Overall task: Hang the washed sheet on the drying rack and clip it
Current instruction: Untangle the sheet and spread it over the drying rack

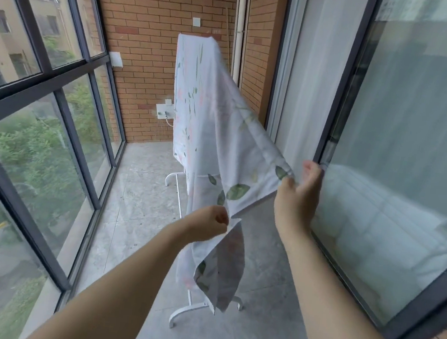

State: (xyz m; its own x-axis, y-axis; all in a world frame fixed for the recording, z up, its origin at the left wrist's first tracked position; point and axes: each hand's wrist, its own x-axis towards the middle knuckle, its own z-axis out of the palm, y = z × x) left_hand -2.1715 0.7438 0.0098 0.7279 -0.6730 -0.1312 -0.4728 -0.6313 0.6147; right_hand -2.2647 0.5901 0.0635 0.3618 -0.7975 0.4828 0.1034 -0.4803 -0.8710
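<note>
Sheet (207, 129), white with leaf print, draped over drying rack (188, 309) at frame centre, far end high near brick wall (160, 24), near edge pulled toward camera. Left hand (208, 223) fingers clenched on lower edge, lower centre. Right hand (297, 193) pinches upper edge, centre right, beside glass door (410, 161). Rack's white feet on tiled floor (134, 215).

No readable text, labels, brands or numbers anywhere. The sheet (210, 129) carries only a leaf print, no lettering that can be made out.
</note>
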